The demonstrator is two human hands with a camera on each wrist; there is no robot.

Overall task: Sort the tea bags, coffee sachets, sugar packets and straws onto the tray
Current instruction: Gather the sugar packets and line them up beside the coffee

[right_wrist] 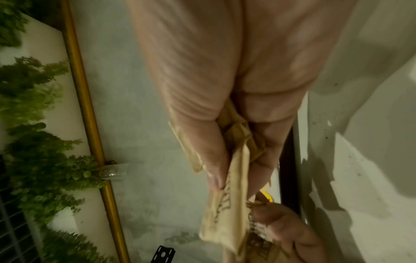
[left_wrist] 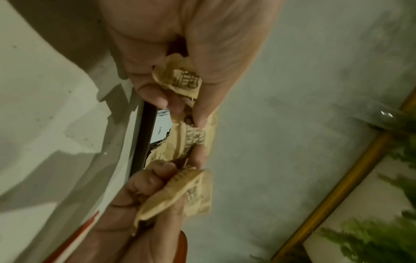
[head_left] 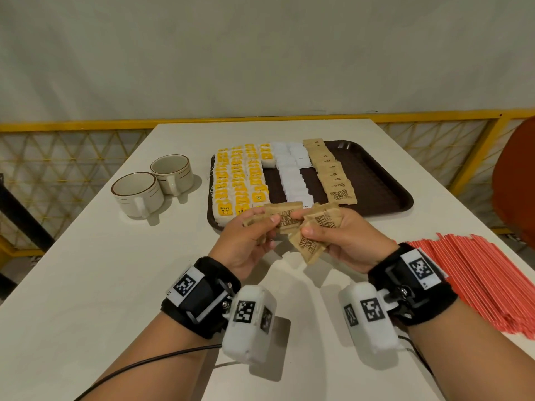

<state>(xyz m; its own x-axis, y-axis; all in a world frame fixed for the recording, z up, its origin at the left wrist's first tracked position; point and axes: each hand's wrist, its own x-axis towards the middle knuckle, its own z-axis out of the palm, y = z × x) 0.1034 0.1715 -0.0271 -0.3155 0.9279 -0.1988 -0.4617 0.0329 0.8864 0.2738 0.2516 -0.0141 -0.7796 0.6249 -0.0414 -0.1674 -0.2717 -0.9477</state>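
Both hands are raised above the table just in front of the brown tray [head_left: 385, 180]. My left hand [head_left: 254, 235] pinches brown sugar packets [head_left: 285, 217] between thumb and fingers; in the left wrist view they show as sugar packets [left_wrist: 195, 137]. My right hand [head_left: 333, 235] grips a fanned bunch of sugar packets [head_left: 311, 246], seen edge-on as sugar packets [right_wrist: 227, 213] in the right wrist view. On the tray lie rows of yellow tea bags [head_left: 240, 180], white coffee sachets [head_left: 292, 178] and brown sugar packets [head_left: 333, 175]. Red straws [head_left: 474, 282] lie in a heap on the table at the right.
Two white cups [head_left: 153, 186] stand on the table left of the tray. The tray's right part is bare. A yellow railing [head_left: 72, 127] runs behind the table, and a red chair back [head_left: 518, 180] shows at the far right. A black cable [head_left: 139, 364] trails from the left wrist.
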